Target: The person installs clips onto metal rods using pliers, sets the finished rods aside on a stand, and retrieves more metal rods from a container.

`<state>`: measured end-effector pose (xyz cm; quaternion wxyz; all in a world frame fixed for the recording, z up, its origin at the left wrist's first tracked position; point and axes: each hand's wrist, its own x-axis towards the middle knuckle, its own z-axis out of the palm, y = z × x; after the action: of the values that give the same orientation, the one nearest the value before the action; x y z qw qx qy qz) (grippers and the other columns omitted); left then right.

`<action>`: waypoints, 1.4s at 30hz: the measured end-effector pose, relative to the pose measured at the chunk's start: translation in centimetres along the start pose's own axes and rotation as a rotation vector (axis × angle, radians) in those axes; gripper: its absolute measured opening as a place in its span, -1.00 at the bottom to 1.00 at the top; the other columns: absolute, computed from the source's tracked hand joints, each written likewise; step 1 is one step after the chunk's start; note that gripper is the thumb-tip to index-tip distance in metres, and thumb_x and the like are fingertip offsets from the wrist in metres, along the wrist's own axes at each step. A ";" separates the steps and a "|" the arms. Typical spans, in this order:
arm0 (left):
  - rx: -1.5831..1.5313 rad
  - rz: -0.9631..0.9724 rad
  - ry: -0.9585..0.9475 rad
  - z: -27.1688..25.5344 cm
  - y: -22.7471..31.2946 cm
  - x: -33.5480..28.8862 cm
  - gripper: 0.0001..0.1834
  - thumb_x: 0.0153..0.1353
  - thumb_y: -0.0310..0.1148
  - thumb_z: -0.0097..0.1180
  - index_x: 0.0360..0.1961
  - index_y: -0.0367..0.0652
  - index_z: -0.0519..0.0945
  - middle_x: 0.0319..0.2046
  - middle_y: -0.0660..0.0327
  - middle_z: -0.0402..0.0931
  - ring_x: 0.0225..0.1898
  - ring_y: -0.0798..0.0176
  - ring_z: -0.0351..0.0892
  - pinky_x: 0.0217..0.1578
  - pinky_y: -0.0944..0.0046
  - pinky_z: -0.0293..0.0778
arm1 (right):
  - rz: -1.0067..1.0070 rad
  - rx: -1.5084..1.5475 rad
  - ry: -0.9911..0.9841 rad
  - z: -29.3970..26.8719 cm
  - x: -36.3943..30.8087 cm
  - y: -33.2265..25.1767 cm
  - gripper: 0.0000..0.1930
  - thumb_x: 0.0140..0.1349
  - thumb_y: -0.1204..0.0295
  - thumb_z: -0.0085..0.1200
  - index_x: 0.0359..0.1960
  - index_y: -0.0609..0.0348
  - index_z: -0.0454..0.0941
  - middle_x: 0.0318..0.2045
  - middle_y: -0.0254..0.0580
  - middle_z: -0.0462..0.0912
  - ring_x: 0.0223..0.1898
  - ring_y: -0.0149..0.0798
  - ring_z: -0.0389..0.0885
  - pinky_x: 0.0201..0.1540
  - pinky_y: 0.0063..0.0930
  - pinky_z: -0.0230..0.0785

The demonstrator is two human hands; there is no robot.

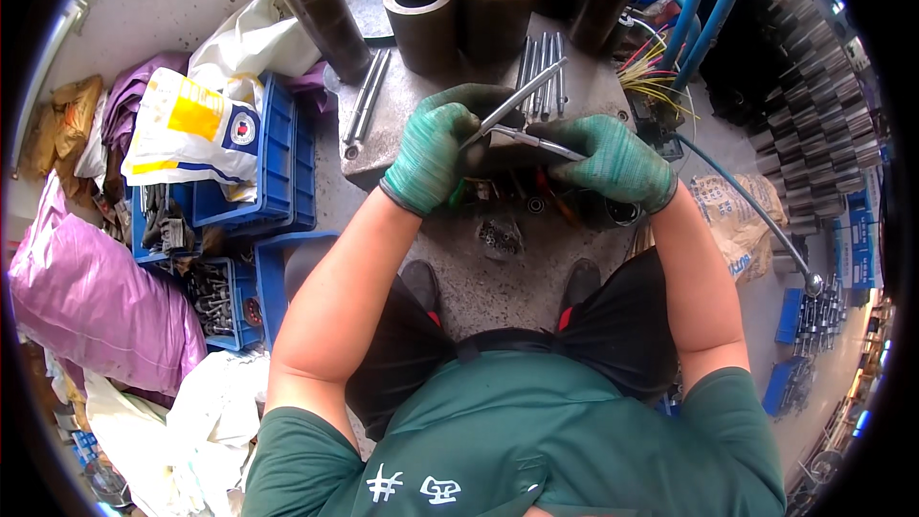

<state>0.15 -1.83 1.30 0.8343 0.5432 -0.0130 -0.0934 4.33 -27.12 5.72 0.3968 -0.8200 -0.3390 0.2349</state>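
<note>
Both hands wear green knit gloves above the front edge of a grey metal press table point(383, 139). My left hand point(426, 148) is closed on a straight metal rod point(525, 94), which slants up to the right. My right hand point(617, 161) grips a slimmer stepped metal pin point(544, 143), its narrow end pointing left toward the rod. Whether rod and pin touch is unclear. Behind the hands, several metal rods point(548, 77) lie side by side on the table, and a pair of rods point(367, 96) lies at its left.
A thick-walled steel cylinder point(418, 27) stands on the table beside press columns point(321, 5). At left are blue crates point(278, 158) and a purple sack point(96, 292). Blue hoses point(694, 10), a brown paper sack point(737, 215) and stacked metal tubes point(804, 105) are at right.
</note>
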 end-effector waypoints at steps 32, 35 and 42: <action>-0.509 0.328 -0.114 -5.0 3.1 -0.5 -0.33 0.42 -0.24 0.26 0.50 0.10 0.31 -0.14 0.31 0.60 -0.28 0.37 0.52 -0.37 0.38 0.40 | -0.204 -0.875 0.230 8.0 8.0 0.4 -0.69 0.09 0.25 0.34 -0.19 0.17 0.71 -0.28 -0.10 0.69 -0.12 -0.02 0.67 -0.06 -0.11 0.55; -0.546 0.318 -0.129 -5.8 3.2 -0.7 -0.37 0.43 -0.21 0.24 0.46 -0.01 0.35 -0.22 0.30 0.56 -0.38 0.41 0.36 -0.42 0.41 0.28 | -0.211 -0.866 0.246 8.5 8.5 0.6 -0.69 0.06 0.26 0.36 -0.21 0.16 0.70 -0.27 -0.14 0.69 -0.14 -0.04 0.66 -0.06 -0.11 0.54; -0.687 0.265 -0.128 -6.5 3.1 -0.6 -0.47 0.38 -0.30 0.17 0.33 -0.26 0.44 -0.26 0.20 0.56 -0.34 0.30 0.50 -0.37 0.34 0.41 | -0.435 -0.754 0.396 9.1 7.2 2.0 -0.80 -0.06 0.50 0.35 -0.35 0.10 0.63 -0.34 -0.15 0.65 -0.26 -0.09 0.65 -0.15 -0.16 0.51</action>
<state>0.79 5.36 1.46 0.9703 0.2181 -0.1033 -0.0172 3.90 -18.19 -2.00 0.1684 -0.8459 -0.4822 -0.1538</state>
